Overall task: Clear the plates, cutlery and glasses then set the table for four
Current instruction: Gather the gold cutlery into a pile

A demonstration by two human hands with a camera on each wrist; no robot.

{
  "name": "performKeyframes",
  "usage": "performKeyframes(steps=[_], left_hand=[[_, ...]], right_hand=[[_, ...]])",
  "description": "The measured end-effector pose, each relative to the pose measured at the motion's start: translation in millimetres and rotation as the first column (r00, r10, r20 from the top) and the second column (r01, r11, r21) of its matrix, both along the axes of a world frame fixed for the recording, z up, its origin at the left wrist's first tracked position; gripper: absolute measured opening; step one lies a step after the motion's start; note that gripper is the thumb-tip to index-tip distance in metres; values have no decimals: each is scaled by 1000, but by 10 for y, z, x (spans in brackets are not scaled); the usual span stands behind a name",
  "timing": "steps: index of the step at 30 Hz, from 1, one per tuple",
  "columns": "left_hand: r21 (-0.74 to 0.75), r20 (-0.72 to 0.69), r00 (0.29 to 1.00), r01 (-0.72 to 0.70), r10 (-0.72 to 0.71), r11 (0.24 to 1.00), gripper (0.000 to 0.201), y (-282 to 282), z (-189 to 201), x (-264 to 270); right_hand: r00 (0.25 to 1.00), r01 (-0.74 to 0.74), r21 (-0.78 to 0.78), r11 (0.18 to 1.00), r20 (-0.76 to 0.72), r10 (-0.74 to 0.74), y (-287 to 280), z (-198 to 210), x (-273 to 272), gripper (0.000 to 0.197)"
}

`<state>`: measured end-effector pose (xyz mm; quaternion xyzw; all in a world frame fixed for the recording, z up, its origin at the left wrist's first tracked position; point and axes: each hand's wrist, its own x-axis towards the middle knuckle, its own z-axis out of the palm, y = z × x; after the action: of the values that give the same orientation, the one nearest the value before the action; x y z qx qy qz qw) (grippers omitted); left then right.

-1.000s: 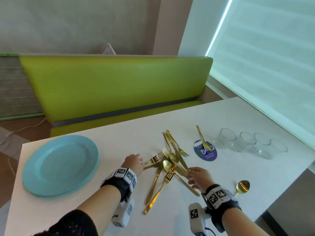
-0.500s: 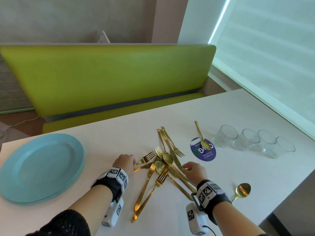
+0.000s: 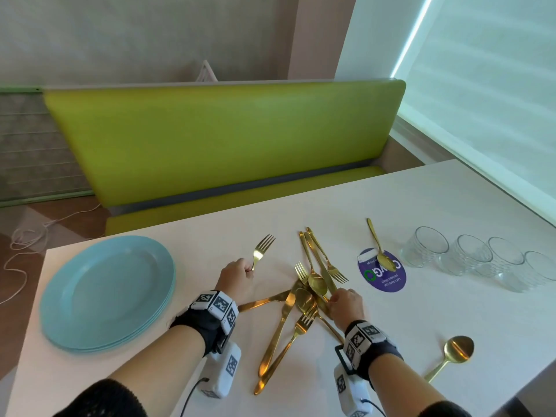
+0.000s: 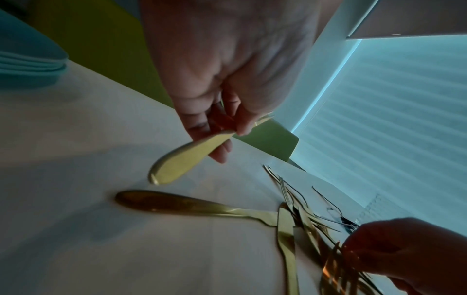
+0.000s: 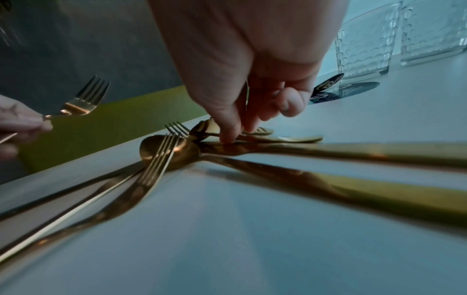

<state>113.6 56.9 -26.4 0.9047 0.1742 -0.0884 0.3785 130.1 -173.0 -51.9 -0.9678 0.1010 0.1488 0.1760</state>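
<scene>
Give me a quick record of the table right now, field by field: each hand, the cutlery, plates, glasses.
left hand: holds a gold fork by its handle, tines raised off the table
right hand: fingers down in the cutlery pile, pinching a piece
plates: blue stack at the table's left end
glasses: four in a row on the right
loose spoons: one on the purple sticker, one near the front edge

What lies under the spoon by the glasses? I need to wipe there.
The spoon has its bowl on a round purple sticker, its handle over bare table. The print beneath the bowl is hidden.
</scene>
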Motion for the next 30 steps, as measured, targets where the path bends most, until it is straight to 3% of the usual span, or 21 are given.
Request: performKeyframes(steps=[5, 11, 15, 17, 20, 23, 26, 30], left_hand=[[-265, -49, 994, -106, 96, 958, 12, -48, -14, -84], [-382, -51, 991, -130, 120, 915, 13, -115, 115, -176], [-520, -74, 983, -183, 169, 834, 10, -137, 172, -190], [-575, -93, 981, -191, 169, 795, 14, -158, 202, -200], [-645, -125, 976, -215, 175, 733, 17, -214, 239, -205], [-691, -151, 976, -217, 155, 690, 17, -272, 274, -196], [-708, -154, 977, -213, 148, 673, 14, -312, 283, -171], [-690, -148, 978, -209, 148, 693, 19, -356, 235, -106]], right_hand=[[1000, -2, -26, 1000, -31, 1, -5, 40, -49, 20], [1000, -4, 3, 1000, 14, 4, 57, 172, -166, 18], [998, 20, 178, 984, 56, -30, 145, 327, -176, 18], [997, 73, 382, 921, -35, -64, 245, 431, -179, 24], [961, 257, 681, 686, -257, -105, 418, 536, -207, 16], [915, 385, 783, 489, -395, -88, 550, 552, -228, 12], [893, 421, 800, 427, -449, -38, 642, 578, -251, 15], [888, 427, 796, 429, -458, -34, 676, 546, -211, 13]])
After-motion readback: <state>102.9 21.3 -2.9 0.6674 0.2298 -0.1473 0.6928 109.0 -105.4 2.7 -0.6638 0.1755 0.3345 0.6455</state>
